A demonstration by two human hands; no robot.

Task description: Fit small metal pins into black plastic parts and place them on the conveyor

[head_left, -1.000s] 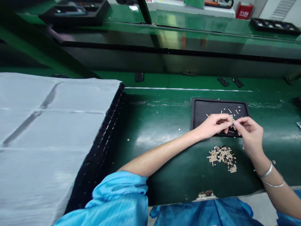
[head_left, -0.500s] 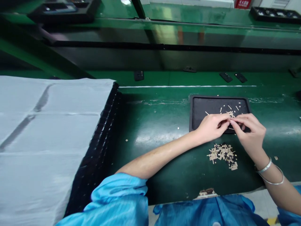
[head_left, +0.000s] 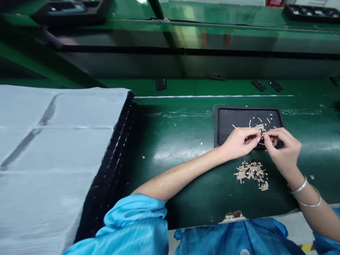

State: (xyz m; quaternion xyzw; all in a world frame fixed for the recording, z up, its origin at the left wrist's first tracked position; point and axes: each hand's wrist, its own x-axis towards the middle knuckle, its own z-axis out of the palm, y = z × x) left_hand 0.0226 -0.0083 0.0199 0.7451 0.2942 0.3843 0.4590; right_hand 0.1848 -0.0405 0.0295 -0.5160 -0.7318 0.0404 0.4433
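Observation:
My left hand point(head_left: 240, 141) and my right hand point(head_left: 284, 150) meet fingertip to fingertip over the near edge of a shallow black tray point(head_left: 223, 122). Both are pinched on a tiny tan piece point(head_left: 262, 134) held between them. Several more small tan pieces point(head_left: 261, 125) lie scattered inside the tray. A loose pile of the same tan and dark bits point(head_left: 252, 173) sits on the green bench just below my hands. My right wrist wears silver bangles point(head_left: 302, 193).
A tall stack of black trays point(head_left: 111, 159) covered by white sheets point(head_left: 53, 141) fills the left side. The green bench top point(head_left: 180, 141) has stray bits on it. Small black parts point(head_left: 160, 84) lie along the far strip, and dark trays point(head_left: 310, 12) rest on the upper shelf.
My hands stayed together over the tray's near edge, the fingers shifting slightly on the small piece. The view dipped a little.

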